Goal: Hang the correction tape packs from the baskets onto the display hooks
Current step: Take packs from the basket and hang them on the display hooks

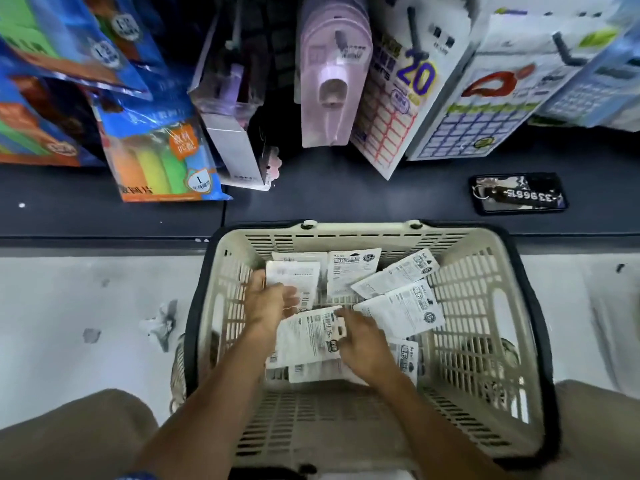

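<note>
Cream basket [485,306] on floor near dark shelf [104,202] under hanging stock, phone [518,198] far right on shelf, correction tape packs [398,303] loose inside basket, left hand [268,303] grip holding pack stack [294,275], right hand [362,344] grip pinching one pack [306,337].

Both bare forearms reaching forward and down, left grip [268,301] fingers curled, right grip [362,342] palm down, fingers bent
</note>
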